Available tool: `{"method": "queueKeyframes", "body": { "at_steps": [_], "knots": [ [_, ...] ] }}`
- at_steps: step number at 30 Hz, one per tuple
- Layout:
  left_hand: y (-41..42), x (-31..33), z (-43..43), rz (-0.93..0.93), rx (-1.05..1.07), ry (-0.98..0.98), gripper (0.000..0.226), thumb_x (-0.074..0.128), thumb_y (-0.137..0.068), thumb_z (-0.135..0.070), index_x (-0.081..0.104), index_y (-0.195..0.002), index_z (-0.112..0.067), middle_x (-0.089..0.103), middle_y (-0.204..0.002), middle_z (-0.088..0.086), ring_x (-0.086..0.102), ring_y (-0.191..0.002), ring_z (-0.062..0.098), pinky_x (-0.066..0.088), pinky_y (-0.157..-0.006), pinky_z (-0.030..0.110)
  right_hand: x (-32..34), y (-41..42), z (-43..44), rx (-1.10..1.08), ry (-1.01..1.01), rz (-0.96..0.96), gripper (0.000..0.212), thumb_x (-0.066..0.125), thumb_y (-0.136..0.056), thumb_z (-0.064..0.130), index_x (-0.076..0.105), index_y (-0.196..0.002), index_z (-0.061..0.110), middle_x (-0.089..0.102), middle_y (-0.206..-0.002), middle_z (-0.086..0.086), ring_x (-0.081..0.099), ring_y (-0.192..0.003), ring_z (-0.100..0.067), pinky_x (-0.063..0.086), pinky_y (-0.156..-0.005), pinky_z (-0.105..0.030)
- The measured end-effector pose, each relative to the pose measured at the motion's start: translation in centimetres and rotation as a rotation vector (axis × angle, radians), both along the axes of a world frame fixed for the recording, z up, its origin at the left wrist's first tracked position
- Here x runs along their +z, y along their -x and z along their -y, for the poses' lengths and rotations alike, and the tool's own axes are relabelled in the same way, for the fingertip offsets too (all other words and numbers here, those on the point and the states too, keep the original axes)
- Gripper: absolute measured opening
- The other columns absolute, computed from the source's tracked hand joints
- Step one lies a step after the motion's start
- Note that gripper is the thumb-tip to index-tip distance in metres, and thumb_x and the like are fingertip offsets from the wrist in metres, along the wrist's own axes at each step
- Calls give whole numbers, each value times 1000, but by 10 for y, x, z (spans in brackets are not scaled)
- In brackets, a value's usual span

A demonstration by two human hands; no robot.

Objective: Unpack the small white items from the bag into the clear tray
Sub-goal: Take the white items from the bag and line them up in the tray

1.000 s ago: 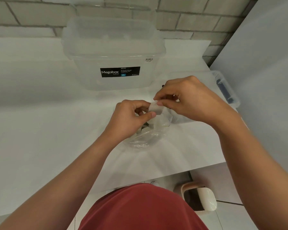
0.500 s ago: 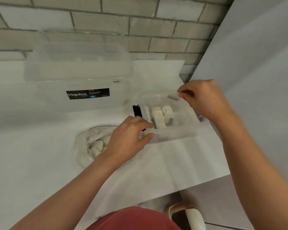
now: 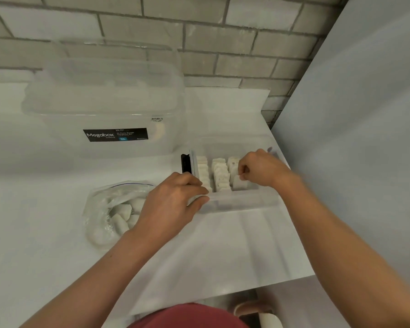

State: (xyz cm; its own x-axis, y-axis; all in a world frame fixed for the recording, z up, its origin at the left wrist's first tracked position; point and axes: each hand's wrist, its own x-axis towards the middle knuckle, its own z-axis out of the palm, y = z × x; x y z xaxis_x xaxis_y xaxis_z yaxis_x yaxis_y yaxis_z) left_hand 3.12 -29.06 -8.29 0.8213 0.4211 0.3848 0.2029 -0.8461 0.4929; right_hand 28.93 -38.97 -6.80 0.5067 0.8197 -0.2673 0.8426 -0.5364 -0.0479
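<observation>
A clear tray [image 3: 244,201] sits on the white table at centre right, holding three rows of small white items [image 3: 219,175]. My right hand [image 3: 262,170] reaches into the tray's right side, its fingertips pinching one white item [image 3: 240,183] at the near end of the right row. My left hand [image 3: 175,202] grips the tray's near left corner, thumb on the front wall. The clear plastic bag [image 3: 104,214] lies to the left of the tray, open, with several white items still inside; my left wrist covers part of it.
A large clear lidded Megabox storage box [image 3: 109,107] stands behind the bag, against a brick wall. A small black object [image 3: 185,163] stands at the tray's left wall. The table's right edge runs along a grey wall [image 3: 355,138]; a bin [image 3: 258,313] sits on the floor below.
My right hand came down from above the tray's far right edge into the tray with the white item. My left hand stayed on the tray's near left corner.
</observation>
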Motion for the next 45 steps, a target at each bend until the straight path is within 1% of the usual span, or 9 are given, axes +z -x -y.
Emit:
{"method": "queueKeyframes", "body": {
  "at_steps": [3,11,18,22,26,32,35,39,45],
  "knots": [
    [0,-1,1,-3,6,16,11,77,-87,-31,79,-97,-29,69,-105,-12,64,-94,12,57,-63,35,-4,-4,-2,-4,-28,10,2,71,-92,29,71,-94,28,69,-104,-2,65,-95,-25,54,-88,-42],
    [4,2,0,-26,-38,54,16,72,-90,-32,76,-105,-26,65,-112,-11,63,-100,14,57,-74,37,-6,-5,-1,-13,-76,13,18,74,-90,34,71,-106,25,68,-111,-2,62,-104,-25,53,-88,-39],
    [35,3,-12,21,-16,118,28,74,-89,-28,72,-117,-27,59,-125,-10,53,-115,13,42,-92,21,25,24,24,-162,-600,-15,5,78,-87,24,75,-90,22,72,-85,10,65,-73,-9,57,-78,-32],
    [71,-4,-37,61,167,99,27,80,-83,-22,75,-109,-25,55,-133,-4,46,-123,21,41,-97,26,40,79,31,-175,-886,-43,1,77,-88,17,77,-89,17,72,-85,9,64,-72,-7,46,-69,-6],
    [110,-13,-65,-18,347,67,26,83,-80,-22,75,-104,-24,51,-139,3,36,-130,29,39,-99,33,37,139,14,-84,-969,-158,3,77,-88,13,77,-91,14,72,-88,6,66,-71,-9,53,-69,-15],
    [146,-37,-90,-175,397,26,28,86,-74,-33,77,-101,-29,50,-140,11,36,-130,38,42,-103,46,2,213,-32,133,-828,-281,12,73,-90,13,76,-102,13,73,-91,2,68,-76,-12,59,-74,-35],
    [152,-48,-95,-334,362,160,49,85,-72,-31,70,-119,-36,46,-145,8,40,-133,34,45,-103,46,-16,236,-53,219,-579,-272,13,66,-93,18,75,-102,20,72,-94,4,68,-83,-18,57,-74,-40],
    [154,-51,-98,-392,264,430,70,73,-74,-16,51,-136,-38,53,-127,0,58,-110,24,50,-89,36,-29,249,-63,227,-162,-173,18,53,-95,26,70,-95,31,67,-94,4,64,-87,-27,49,-66,-33],
    [149,-45,-89,-344,230,482,67,73,-75,-13,49,-137,-25,52,-109,-5,53,-95,17,37,-73,22,-32,247,-63,75,-46,-207,26,68,-88,48,74,-98,25,70,-103,6,64,-97,-23,55,-82,-38]
  ]
}}
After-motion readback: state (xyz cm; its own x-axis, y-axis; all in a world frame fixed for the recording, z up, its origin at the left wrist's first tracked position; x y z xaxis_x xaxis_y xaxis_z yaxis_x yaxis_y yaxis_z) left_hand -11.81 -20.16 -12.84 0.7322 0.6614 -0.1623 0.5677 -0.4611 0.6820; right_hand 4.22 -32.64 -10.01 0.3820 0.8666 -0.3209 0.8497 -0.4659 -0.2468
